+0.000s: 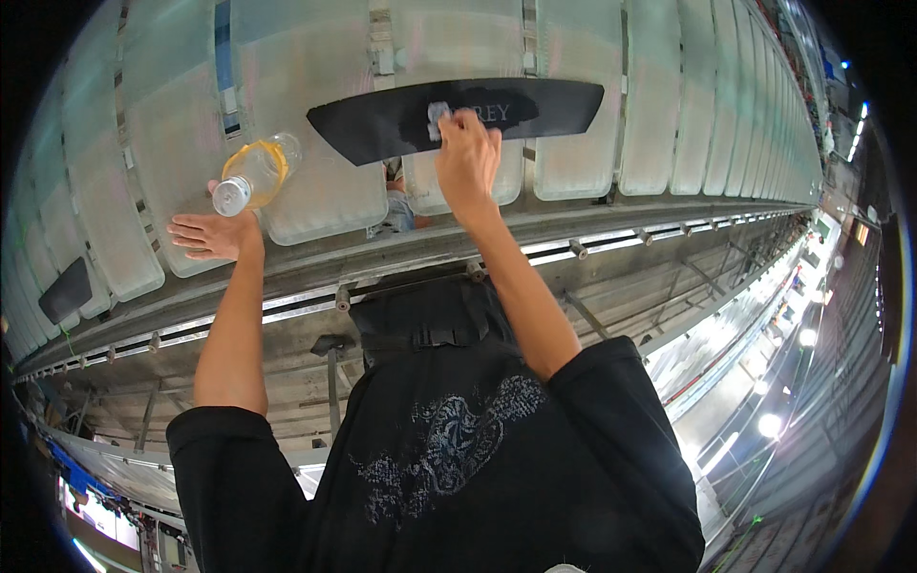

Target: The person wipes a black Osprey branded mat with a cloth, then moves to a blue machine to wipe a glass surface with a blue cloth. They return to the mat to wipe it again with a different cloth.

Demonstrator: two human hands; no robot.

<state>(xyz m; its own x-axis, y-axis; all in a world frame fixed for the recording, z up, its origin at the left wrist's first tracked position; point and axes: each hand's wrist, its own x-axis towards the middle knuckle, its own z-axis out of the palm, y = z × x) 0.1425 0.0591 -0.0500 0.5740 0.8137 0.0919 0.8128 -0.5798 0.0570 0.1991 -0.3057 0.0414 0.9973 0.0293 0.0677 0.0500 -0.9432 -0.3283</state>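
Observation:
A curved black panel (559, 107) with printed lettering lies across pale translucent slats. Dark, wet-looking patches mark its middle. My right hand (469, 161) pinches a small whitish wad (437, 120) against the panel, partly covering the lettering. To the left, a clear plastic bottle (261, 168) with a yellow band and a whitish cap leans toward my left hand (218, 235). That hand is spread beside the bottle's capped end, with a fingertip showing behind the cap; whether it supports the bottle is unclear.
Frosted slats (315, 143) run in a long row, with gaps between them. A second dark piece (66, 290) lies at the far left. A metal rail with rollers (577, 248) runs along the near edge. Through one gap, part of a person (395, 215) shows below.

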